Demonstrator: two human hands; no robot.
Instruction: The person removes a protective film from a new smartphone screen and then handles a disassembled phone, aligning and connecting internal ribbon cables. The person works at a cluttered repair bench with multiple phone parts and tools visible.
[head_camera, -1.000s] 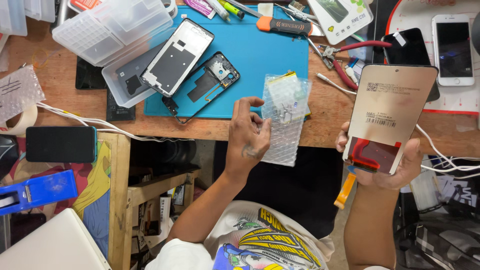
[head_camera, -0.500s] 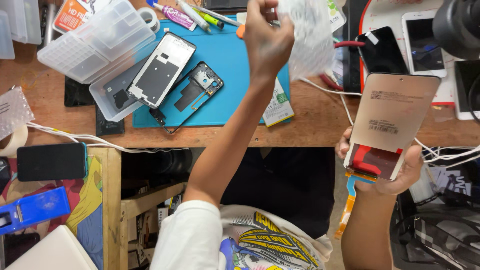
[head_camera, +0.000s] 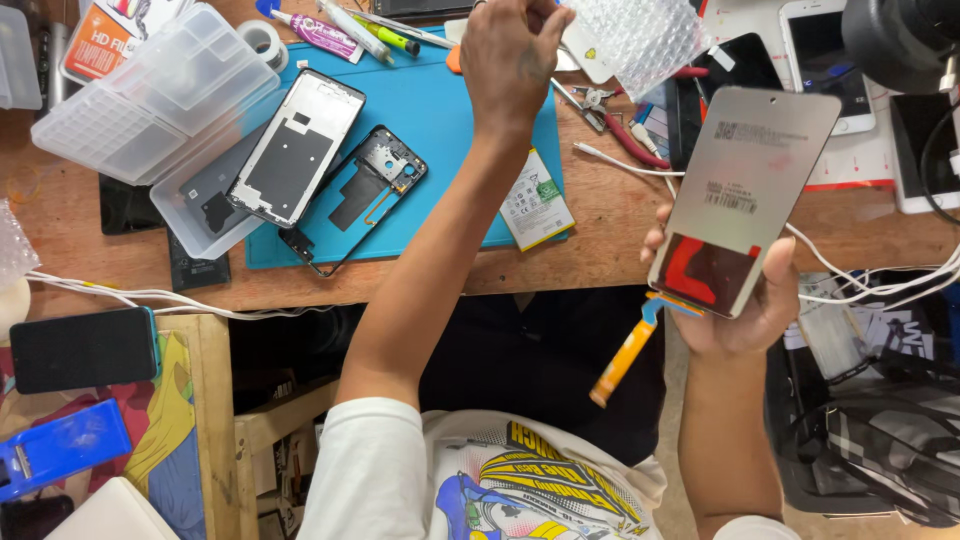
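Two hands work above a cluttered wooden tabletop (head_camera: 620, 245). At the far left, a black phone (head_camera: 85, 348) lies face up on a lower shelf, with a blue tool (head_camera: 60, 447) below it. Further in, clear plastic trays (head_camera: 150, 105) sit beside a blue work mat (head_camera: 440, 130), which carries a phone mid-frame (head_camera: 297, 148) and a black phone housing (head_camera: 360, 190). A flat battery (head_camera: 535, 200) rests on the mat's right edge. The left hand (head_camera: 510, 55) is stretched over the mat's far edge, fingers pinched shut on a sheet of bubble wrap (head_camera: 645, 35). Red-handled pliers (head_camera: 625, 125) lie just beyond it. The right hand (head_camera: 745, 300) is clamped around the lower end of a phone display panel (head_camera: 745, 195), held off the tabletop with its grey back up and an orange flex cable (head_camera: 625, 350) dangling beneath. White phones (head_camera: 825, 50) lie at the far right.
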